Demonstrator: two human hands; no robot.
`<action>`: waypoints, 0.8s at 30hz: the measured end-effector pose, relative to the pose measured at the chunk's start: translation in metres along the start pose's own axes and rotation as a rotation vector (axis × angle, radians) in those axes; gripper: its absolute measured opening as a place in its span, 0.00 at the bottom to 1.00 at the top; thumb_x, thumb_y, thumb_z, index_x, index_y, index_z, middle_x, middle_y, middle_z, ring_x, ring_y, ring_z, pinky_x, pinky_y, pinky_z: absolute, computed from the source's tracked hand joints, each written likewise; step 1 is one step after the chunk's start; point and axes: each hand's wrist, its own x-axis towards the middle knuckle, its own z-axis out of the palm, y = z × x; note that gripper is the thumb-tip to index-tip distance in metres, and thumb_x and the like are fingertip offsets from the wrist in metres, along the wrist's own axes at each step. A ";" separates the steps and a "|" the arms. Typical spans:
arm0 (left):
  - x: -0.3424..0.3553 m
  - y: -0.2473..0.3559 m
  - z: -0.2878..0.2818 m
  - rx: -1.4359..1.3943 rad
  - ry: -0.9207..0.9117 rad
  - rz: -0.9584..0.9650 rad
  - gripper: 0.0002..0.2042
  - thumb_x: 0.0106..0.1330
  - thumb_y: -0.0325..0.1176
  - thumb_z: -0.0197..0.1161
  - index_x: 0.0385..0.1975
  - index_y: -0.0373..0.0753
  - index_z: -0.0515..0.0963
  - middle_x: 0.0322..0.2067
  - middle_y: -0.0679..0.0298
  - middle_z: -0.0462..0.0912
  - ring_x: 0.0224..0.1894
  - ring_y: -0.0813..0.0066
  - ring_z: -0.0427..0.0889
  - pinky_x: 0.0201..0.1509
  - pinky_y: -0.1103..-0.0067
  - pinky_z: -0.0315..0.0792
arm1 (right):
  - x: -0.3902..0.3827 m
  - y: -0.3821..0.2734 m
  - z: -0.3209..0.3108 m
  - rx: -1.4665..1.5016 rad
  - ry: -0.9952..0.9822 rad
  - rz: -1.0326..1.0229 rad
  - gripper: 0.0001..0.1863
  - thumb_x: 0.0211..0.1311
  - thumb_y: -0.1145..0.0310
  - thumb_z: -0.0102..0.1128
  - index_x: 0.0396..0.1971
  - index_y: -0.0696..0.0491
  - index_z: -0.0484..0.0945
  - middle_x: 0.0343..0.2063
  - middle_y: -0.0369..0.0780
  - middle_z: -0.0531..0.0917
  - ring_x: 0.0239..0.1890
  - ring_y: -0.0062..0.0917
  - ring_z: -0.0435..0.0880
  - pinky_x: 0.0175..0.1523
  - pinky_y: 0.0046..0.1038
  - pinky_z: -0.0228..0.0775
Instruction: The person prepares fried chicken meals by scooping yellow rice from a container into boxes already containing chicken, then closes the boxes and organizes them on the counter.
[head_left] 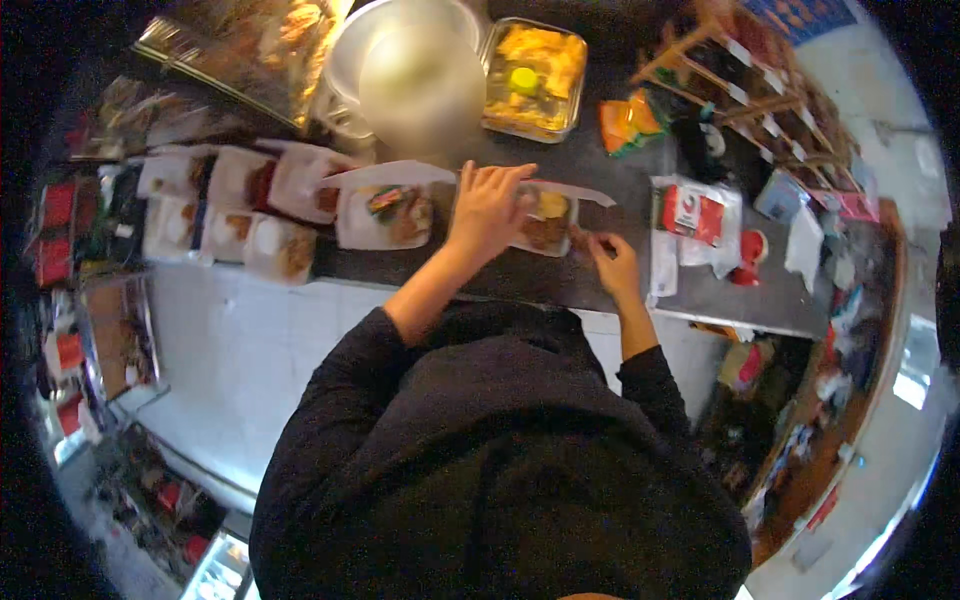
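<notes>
Dark counter [380,267] spans the scene, with pale floor [220,350] below it on the near left. Both hands are apart, at either side of 1 clear box [545,238] of food on the counter's near middle. Left hand [490,208] reaches over the box's left side, fingers stretched; I cannot tell if it grips. Right hand [613,262] sits just beside the near right corner, thumb and fingers drawn close; whether anything is between them I cannot tell. Behind the food stands the raised lid [580,190]. Left of the hands is an open box [390,218], and farther left a cluster of white boxes [280,250]. On the far side are a pot [345,45], partly blurred, and a tray [572,95] of yellow food. Right lie an orange bag [630,122], then a red carton [695,215] near a wooden rack [770,100].
</notes>
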 end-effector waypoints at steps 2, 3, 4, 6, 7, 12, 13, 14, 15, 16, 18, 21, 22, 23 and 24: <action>-0.002 -0.008 0.003 -0.071 -0.020 -0.006 0.20 0.60 0.30 0.61 0.53 0.42 0.71 0.45 0.59 0.80 0.51 0.57 0.75 0.63 0.56 0.59 | 0.005 0.017 -0.022 0.153 -0.032 0.203 0.12 0.63 0.62 0.61 0.34 0.57 0.80 0.24 0.35 0.79 0.25 0.14 0.76 0.30 0.19 0.66; -0.004 -0.006 0.003 -0.018 0.003 -0.012 0.19 0.60 0.30 0.61 0.53 0.41 0.71 0.45 0.58 0.80 0.50 0.57 0.75 0.60 0.60 0.63 | 0.006 0.018 -0.035 0.270 0.010 0.281 0.11 0.65 0.62 0.59 0.35 0.55 0.79 0.25 0.33 0.79 0.27 0.13 0.74 0.31 0.18 0.65; -0.007 -0.012 0.005 -0.087 -0.008 -0.046 0.20 0.58 0.29 0.63 0.51 0.40 0.72 0.43 0.59 0.79 0.49 0.58 0.74 0.59 0.64 0.64 | 0.007 0.010 -0.046 0.496 0.017 0.371 0.12 0.65 0.61 0.59 0.38 0.55 0.78 0.28 0.32 0.79 0.29 0.14 0.76 0.32 0.19 0.67; -0.011 -0.011 0.012 -0.102 0.039 -0.094 0.18 0.59 0.28 0.62 0.51 0.40 0.73 0.43 0.58 0.79 0.49 0.57 0.74 0.56 0.67 0.65 | 0.015 0.012 -0.066 0.684 0.044 0.473 0.13 0.66 0.60 0.58 0.43 0.54 0.76 0.31 0.32 0.80 0.30 0.17 0.78 0.33 0.20 0.70; -0.010 -0.012 0.013 -0.101 0.033 -0.088 0.18 0.59 0.28 0.62 0.51 0.40 0.73 0.43 0.58 0.79 0.49 0.57 0.74 0.56 0.67 0.65 | 0.018 0.017 -0.069 0.689 0.050 0.476 0.13 0.66 0.60 0.58 0.43 0.54 0.76 0.31 0.32 0.80 0.30 0.17 0.78 0.33 0.20 0.70; -0.001 -0.009 0.019 -0.017 0.047 -0.141 0.14 0.65 0.32 0.58 0.50 0.40 0.74 0.44 0.58 0.79 0.51 0.57 0.73 0.61 0.58 0.61 | 0.030 0.040 -0.069 0.988 -0.062 0.468 0.11 0.67 0.63 0.54 0.44 0.53 0.73 0.36 0.36 0.82 0.35 0.25 0.83 0.39 0.28 0.77; -0.003 -0.016 0.021 -0.053 0.047 -0.184 0.14 0.66 0.34 0.56 0.50 0.42 0.74 0.45 0.59 0.79 0.52 0.58 0.73 0.64 0.53 0.55 | 0.031 0.032 -0.067 1.067 -0.106 0.521 0.10 0.67 0.65 0.54 0.44 0.53 0.73 0.37 0.38 0.82 0.37 0.25 0.83 0.42 0.30 0.78; 0.000 -0.014 0.021 -0.052 0.041 -0.175 0.14 0.66 0.34 0.56 0.50 0.42 0.74 0.45 0.59 0.79 0.52 0.58 0.73 0.64 0.53 0.55 | 0.031 0.030 -0.066 1.074 -0.097 0.521 0.10 0.67 0.65 0.54 0.44 0.53 0.73 0.37 0.38 0.82 0.37 0.25 0.83 0.42 0.30 0.78; 0.003 -0.012 0.021 0.009 0.040 -0.185 0.13 0.66 0.34 0.56 0.50 0.44 0.74 0.45 0.60 0.79 0.52 0.59 0.73 0.66 0.52 0.52 | 0.031 0.029 -0.064 1.075 -0.134 0.527 0.10 0.67 0.65 0.54 0.44 0.54 0.73 0.37 0.38 0.82 0.38 0.25 0.83 0.42 0.30 0.78; 0.005 -0.005 0.024 0.066 0.041 -0.196 0.13 0.66 0.34 0.56 0.50 0.45 0.74 0.45 0.62 0.79 0.53 0.60 0.73 0.67 0.51 0.49 | 0.032 0.030 -0.063 1.070 -0.171 0.535 0.10 0.67 0.66 0.54 0.44 0.54 0.74 0.38 0.38 0.82 0.38 0.25 0.83 0.42 0.30 0.78; 0.017 0.024 0.029 0.159 0.100 -0.174 0.12 0.65 0.33 0.57 0.48 0.46 0.75 0.44 0.64 0.79 0.54 0.61 0.72 0.68 0.48 0.43 | 0.026 0.031 -0.063 1.105 -0.215 0.559 0.10 0.67 0.66 0.54 0.44 0.54 0.74 0.38 0.38 0.82 0.38 0.25 0.83 0.42 0.29 0.78; 0.040 0.068 0.045 0.178 0.176 0.047 0.12 0.59 0.28 0.62 0.43 0.45 0.77 0.44 0.66 0.78 0.55 0.58 0.72 0.69 0.51 0.49 | 0.014 0.061 -0.071 1.119 -0.229 0.579 0.11 0.67 0.65 0.55 0.44 0.54 0.74 0.38 0.38 0.82 0.37 0.24 0.83 0.42 0.28 0.77; 0.049 0.083 0.056 0.174 0.167 0.059 0.12 0.59 0.28 0.62 0.43 0.45 0.77 0.44 0.66 0.78 0.55 0.58 0.72 0.69 0.51 0.49 | 0.007 0.071 -0.074 1.094 -0.209 0.583 0.11 0.66 0.64 0.55 0.44 0.54 0.74 0.39 0.37 0.82 0.38 0.24 0.82 0.42 0.28 0.76; 0.055 0.095 0.067 0.030 0.059 0.140 0.12 0.58 0.27 0.62 0.42 0.44 0.78 0.44 0.65 0.78 0.55 0.59 0.72 0.66 0.56 0.56 | 0.000 0.066 -0.088 1.137 -0.245 0.649 0.13 0.66 0.60 0.54 0.45 0.51 0.75 0.40 0.37 0.81 0.38 0.25 0.82 0.42 0.30 0.76; 0.061 0.106 0.081 -0.117 -0.052 0.220 0.11 0.56 0.26 0.63 0.40 0.43 0.78 0.44 0.65 0.78 0.54 0.59 0.72 0.64 0.61 0.63 | -0.006 0.067 -0.100 1.146 -0.239 0.655 0.13 0.66 0.60 0.54 0.45 0.51 0.75 0.40 0.37 0.81 0.38 0.25 0.82 0.42 0.30 0.76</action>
